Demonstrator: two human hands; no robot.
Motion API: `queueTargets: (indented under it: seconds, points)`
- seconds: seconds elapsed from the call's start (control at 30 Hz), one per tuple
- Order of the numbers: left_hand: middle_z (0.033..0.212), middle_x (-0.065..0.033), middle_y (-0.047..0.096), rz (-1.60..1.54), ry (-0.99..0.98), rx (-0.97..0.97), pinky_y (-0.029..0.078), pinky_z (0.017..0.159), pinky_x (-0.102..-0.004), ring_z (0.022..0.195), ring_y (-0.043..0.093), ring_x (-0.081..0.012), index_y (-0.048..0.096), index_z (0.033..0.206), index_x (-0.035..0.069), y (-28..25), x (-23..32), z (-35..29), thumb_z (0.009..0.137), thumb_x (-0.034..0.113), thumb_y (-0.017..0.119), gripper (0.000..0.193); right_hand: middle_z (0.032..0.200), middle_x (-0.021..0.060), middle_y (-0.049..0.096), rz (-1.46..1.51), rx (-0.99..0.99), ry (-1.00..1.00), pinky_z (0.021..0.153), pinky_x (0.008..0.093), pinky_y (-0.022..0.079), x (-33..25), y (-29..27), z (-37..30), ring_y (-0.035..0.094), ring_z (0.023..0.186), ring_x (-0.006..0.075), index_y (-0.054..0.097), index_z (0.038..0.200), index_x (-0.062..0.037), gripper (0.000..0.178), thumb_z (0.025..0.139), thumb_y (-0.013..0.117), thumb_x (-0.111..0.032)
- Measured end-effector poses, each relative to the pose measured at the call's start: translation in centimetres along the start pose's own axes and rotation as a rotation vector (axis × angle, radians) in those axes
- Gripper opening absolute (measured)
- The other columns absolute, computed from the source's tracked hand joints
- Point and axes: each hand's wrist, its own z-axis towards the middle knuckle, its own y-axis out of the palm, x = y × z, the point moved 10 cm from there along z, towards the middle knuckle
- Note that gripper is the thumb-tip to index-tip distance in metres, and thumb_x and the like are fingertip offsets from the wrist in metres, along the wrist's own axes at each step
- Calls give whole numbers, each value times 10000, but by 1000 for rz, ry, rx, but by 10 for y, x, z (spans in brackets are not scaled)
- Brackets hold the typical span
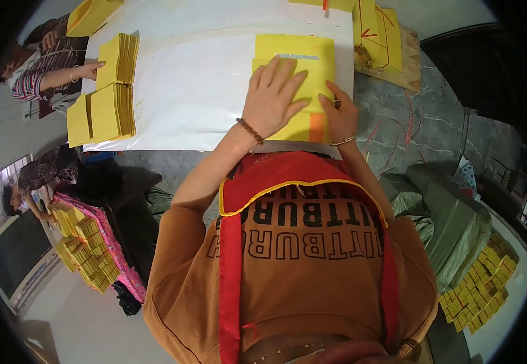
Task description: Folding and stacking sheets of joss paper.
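A pile of yellow paper sheets [300,45] lies on the white-covered table in front of me, with a silvery strip near its top and an orange patch [316,127] at its lower right. My left hand [272,97] rests flat on the paper, its fingers spread. At the right edge of the sheets is my right hand [340,112]; its thumb and forefinger are apart and touch the paper's margin. Its other fingers are partly hidden, and I see nothing held in it.
Stacks of folded yellow paper [115,109] stand along the table's left edge, where another person's hand [90,70] touches one. Tied yellow bundles [379,39] sit on a wooden board at the far right. Another person bends over yellow packets [87,242] at the lower left. Green sacking [445,224] lies right.
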Motion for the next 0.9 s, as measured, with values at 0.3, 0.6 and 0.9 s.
queueTargets:
  seconds: [0.3, 0.6, 0.9]
  points:
    - [1393, -160, 321, 114, 45, -218, 206, 1033, -513, 1284, 272, -353, 414, 1328, 187, 52, -10, -15, 838, 524, 484, 599, 1112, 90, 560, -529, -43, -151, 805, 375, 389, -52, 2, -14, 527, 926, 164, 571, 1169, -76, 419, 787, 648, -233]
    - [1387, -152, 322, 55, 112, -238, 196, 1032, -504, 1277, 273, -351, 402, 1335, 172, 43, -5, -13, 825, 522, 506, 628, 1410, 89, 329, -912, -336, -541, 1012, 623, 112, -47, 40, -51, 278, 1317, 264, 377, 1315, -72, 628, 849, 486, -479]
    - [1310, -148, 406, 48, 218, -191, 324, 932, -436, 1161, 391, -301, 456, 1278, 121, 38, 2, -15, 795, 474, 565, 608, 1435, 153, 261, -723, -410, -375, 1034, 601, 91, -37, 38, -45, 232, 1330, 320, 302, 1363, -39, 638, 884, 433, -439]
